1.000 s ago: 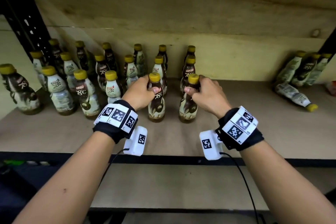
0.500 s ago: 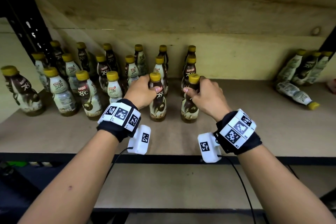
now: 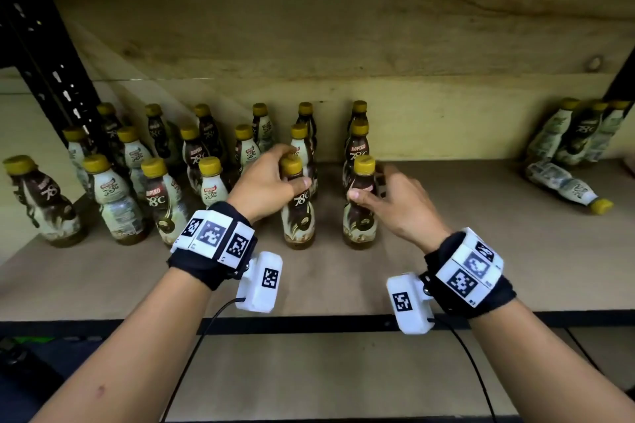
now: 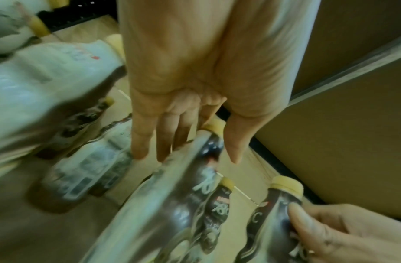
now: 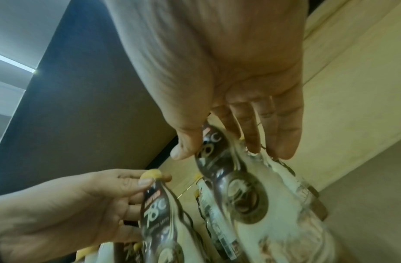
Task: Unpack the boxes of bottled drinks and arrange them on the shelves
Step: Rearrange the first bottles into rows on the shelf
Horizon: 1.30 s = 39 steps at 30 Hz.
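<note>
Two brown-and-cream coffee bottles with yellow caps stand side by side at the front of the wooden shelf (image 3: 446, 268). My left hand (image 3: 292, 165) grips the neck of the left bottle (image 3: 297, 216), with the thumb across its front. In the left wrist view, blurred, that bottle (image 4: 183, 195) lies between the thumb and fingers of my left hand (image 4: 195, 158). My right hand (image 3: 369, 185) holds the neck of the right bottle (image 3: 360, 216) loosely, thumb in front and fingers spread behind. The right wrist view shows my right hand (image 5: 217, 151) pinching this bottle (image 5: 235, 192).
Rows of like bottles (image 3: 161, 196) fill the shelf's left and back. At the far right several bottles lean on the wall (image 3: 580, 134) and one lies toppled (image 3: 563, 187). A black upright post (image 3: 51, 79) stands at the left. A lower shelf board (image 3: 343, 371) lies beneath my arms.
My right hand's fingers have loosened and spread behind its bottle. My left hand keeps its grip. Both bottles stand where they were.
</note>
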Each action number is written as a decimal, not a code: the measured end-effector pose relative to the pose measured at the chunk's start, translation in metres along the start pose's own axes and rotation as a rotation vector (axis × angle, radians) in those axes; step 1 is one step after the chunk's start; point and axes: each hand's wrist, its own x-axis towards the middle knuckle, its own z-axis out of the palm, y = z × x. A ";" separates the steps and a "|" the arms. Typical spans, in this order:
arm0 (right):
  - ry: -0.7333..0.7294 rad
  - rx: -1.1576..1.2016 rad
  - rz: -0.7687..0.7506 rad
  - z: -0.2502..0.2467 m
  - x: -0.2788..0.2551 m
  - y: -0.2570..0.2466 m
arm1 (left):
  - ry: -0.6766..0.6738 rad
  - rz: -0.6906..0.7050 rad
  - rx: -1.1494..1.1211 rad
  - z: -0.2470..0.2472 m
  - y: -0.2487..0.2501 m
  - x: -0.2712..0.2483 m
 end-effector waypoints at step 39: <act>0.021 -0.143 0.126 -0.260 0.214 0.349 | -0.473 0.958 0.609 0.422 0.241 0.182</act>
